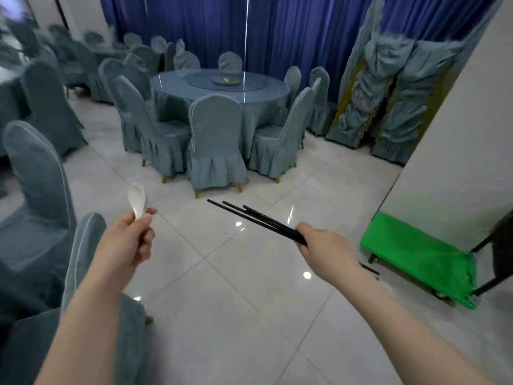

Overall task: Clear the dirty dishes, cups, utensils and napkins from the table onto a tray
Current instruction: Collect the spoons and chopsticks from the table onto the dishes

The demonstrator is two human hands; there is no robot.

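Both arms reach out over the pale tiled floor [249, 287], on the near side of the round worktop [222, 93] with its blue cloth and glass turntable. The left hand [125, 240] has its grip closed round the handle of a white ceramic spoon [136, 200], thumb and fingers curled about it, the bowl of the spoon standing upward toward the worktop. The right hand [324, 245] has its grip closed round a bundle of black chopsticks [255, 219]; their long ends fan out up and to the left toward the worktop, and short ends show behind the wrist. Covered chairs [213, 140] ring the worktop, and a shallow metal dish [225, 79] sits on its turntable. To the right of the worktop, near the white wall, stands a wheeled cart with a green top [416, 259]. Blue curtains [277, 29] hang behind the worktop.
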